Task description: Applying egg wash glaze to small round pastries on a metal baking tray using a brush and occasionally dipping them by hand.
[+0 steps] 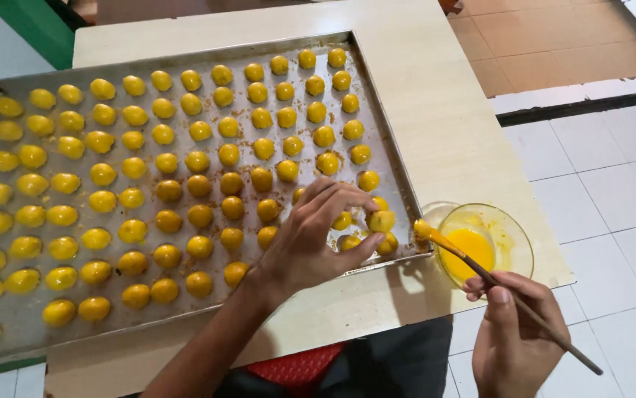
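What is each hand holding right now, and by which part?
The right hand holds a brush by the middle of its handle. The left hand pinches one yellow pastry ball by its sides, fingertips around it on the tray.

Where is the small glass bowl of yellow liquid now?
In the head view the glass bowl stands on the table's right edge, just beside the baking tray's lower right corner, under the brush tip.

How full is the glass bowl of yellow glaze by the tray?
Nearly empty: the glass bowl holds only a shallow yellow pool at its bottom, with smears up its clear walls.
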